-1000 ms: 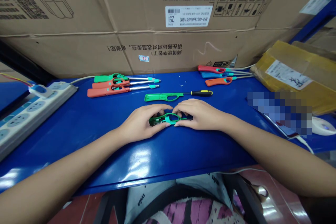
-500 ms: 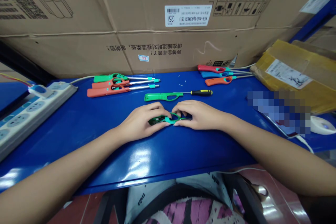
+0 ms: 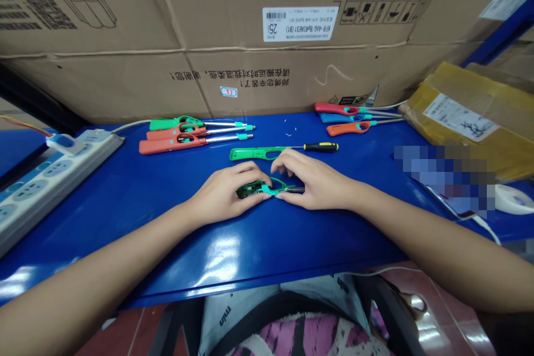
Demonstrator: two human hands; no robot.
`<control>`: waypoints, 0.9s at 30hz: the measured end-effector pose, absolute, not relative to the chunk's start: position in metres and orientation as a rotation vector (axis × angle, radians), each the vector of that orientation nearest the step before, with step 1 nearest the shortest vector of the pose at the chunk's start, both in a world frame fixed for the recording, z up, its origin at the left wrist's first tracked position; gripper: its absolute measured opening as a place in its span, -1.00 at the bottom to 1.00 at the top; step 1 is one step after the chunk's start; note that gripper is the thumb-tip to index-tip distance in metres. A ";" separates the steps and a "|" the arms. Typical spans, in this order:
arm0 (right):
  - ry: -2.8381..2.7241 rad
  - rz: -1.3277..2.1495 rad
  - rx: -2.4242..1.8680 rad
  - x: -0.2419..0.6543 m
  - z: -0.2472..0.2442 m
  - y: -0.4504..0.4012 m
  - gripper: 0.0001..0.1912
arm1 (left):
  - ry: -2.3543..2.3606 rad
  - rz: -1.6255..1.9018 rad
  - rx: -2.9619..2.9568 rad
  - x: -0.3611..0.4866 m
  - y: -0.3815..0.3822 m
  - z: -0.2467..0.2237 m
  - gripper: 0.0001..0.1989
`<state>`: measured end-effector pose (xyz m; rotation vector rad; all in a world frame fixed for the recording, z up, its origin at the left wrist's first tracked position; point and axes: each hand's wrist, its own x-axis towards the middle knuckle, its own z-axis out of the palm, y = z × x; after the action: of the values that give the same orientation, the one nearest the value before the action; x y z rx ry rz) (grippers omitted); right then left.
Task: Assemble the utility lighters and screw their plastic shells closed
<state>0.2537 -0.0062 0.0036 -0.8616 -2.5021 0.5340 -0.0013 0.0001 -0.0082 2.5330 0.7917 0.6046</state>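
Observation:
My left hand (image 3: pixel 229 192) is closed round the handle end of a green lighter body (image 3: pixel 249 190), whose inner parts show. A teal trigger piece (image 3: pixel 270 190) sits at its middle, by my left fingertips. My right hand (image 3: pixel 315 181) is at the other end, its thumb touching the body near the trigger and its fingers raised and apart above the loop. A dark rod (image 3: pixel 297 189) extends under the right palm. Just behind lies a green half shell (image 3: pixel 250 153), partly covered by the right fingers, with a black and yellow screwdriver (image 3: pixel 320 147) beside it.
Assembled lighters lie at back left (image 3: pixel 171 146) and back right (image 3: pixel 348 129). A power strip (image 3: pixel 50 178) is at the left. A yellow package (image 3: pixel 467 117), a blurred phone (image 3: pixel 450 194) and a white round device (image 3: pixel 512 200) are at the right. Cardboard (image 3: pixel 250 75) stands behind.
My right fingers have lifted up and back from the green body's loop, now covering part of the half shell. My left hand has stayed in place.

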 end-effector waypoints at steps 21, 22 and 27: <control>-2.284 0.660 -1.131 0.232 -0.007 -0.014 -0.88 | 0.823 0.646 2.277 0.007 -0.003 -0.014 -0.70; -2.256 0.694 -1.142 0.231 -0.008 -0.014 -0.89 | 0.823 0.641 2.284 0.007 -0.003 -0.014 -0.70; -2.199 0.742 -1.149 0.231 -0.010 -0.014 -0.89 | 0.818 0.641 2.285 0.006 -0.003 -0.015 -0.68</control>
<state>0.2311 -0.0135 -0.0104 -1.1487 -2.1993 0.7420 0.0063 -0.0032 -0.0148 2.2853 0.8180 0.6414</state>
